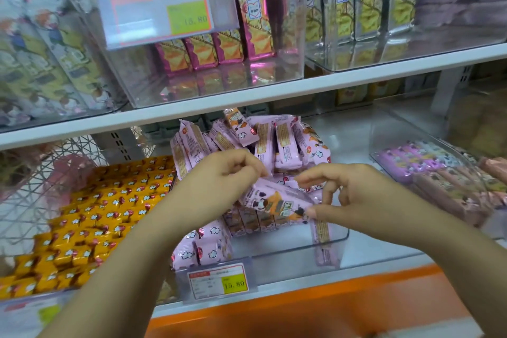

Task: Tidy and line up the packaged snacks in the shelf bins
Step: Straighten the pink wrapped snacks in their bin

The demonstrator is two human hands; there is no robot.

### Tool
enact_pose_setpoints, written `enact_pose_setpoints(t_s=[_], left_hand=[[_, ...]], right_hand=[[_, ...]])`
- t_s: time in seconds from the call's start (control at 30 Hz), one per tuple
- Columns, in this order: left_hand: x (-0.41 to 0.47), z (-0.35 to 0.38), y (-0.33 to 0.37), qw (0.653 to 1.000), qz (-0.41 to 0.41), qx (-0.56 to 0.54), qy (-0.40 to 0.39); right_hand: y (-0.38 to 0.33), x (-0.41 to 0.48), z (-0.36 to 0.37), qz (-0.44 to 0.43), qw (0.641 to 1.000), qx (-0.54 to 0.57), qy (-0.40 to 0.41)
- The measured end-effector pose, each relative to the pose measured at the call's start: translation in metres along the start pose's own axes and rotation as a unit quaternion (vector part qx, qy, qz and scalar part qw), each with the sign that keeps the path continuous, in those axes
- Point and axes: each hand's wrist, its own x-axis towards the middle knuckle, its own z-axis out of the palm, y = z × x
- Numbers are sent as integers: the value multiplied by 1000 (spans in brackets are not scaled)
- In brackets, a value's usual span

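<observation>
A clear plastic bin (296,251) on the lower shelf holds several pink snack packs. Upright ones (285,145) crowd its back, some leaning at angles. Two packs (204,248) stand at the front left, and another (322,239) leans on the right front wall. Both my hands hold one pink pack (277,202) above the middle of the bin, tilted down to the right. My left hand (222,175) pinches its upper left end. My right hand (354,195) grips its lower right end between thumb and fingers.
A bin of yellow snack packs (90,217) in rows lies left of the pink bin. A clear bin of purple and pink bars (444,175) sits to the right. A price tag (219,280) hangs on the pink bin's front. Upper shelf bins (208,82) hold upright packs.
</observation>
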Motion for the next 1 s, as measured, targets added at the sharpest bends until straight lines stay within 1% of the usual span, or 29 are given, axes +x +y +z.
enact_pose_setpoints(t_s=[0.13, 0.2, 0.27, 0.3, 0.33, 0.4, 0.43, 0.5, 0.57, 0.63, 0.73, 0.83, 0.9, 1.0], left_hand=[[5, 11, -3, 989, -81, -124, -4], [8, 19, -3, 970, -102, -220, -16], [11, 27, -3, 940, -123, -318, -19], [12, 31, -3, 934, -131, -332, -18], [12, 36, -5, 942, -136, -307, -21], [15, 48, -11, 979, -115, -161, -44], [16, 55, -14, 990, -95, -91, -53], [20, 68, -19, 996, -62, -9, -56], [23, 81, -19, 997, -38, 39, -52], [27, 91, -17, 995, -8, 86, -48], [30, 99, -14, 990, 20, 134, -42], [32, 103, -15, 986, 36, 157, -42], [32, 102, -16, 986, 38, 154, -57], [28, 95, -14, 990, 29, 100, -98]], right_hand=[[2, -1, -5, 10, 999, 24, 21], [4, -3, -13, 8, 999, 24, 31], [6, -7, -22, 8, 996, 70, 57], [8, -9, -26, 7, 992, 95, 80], [10, -11, -29, 2, 987, 111, 113], [14, -13, -33, -9, 976, 129, 176], [16, -15, -35, -15, 970, 138, 198], [17, -15, -35, -32, 960, 169, 221], [18, -16, -36, -46, 951, 201, 230], [21, -16, -36, -55, 947, 205, 239], [21, -16, -38, -54, 947, 203, 243], [21, -16, -38, -44, 954, 179, 236], [22, -16, -39, -41, 958, 163, 231], [21, -16, -38, -38, 962, 154, 223]])
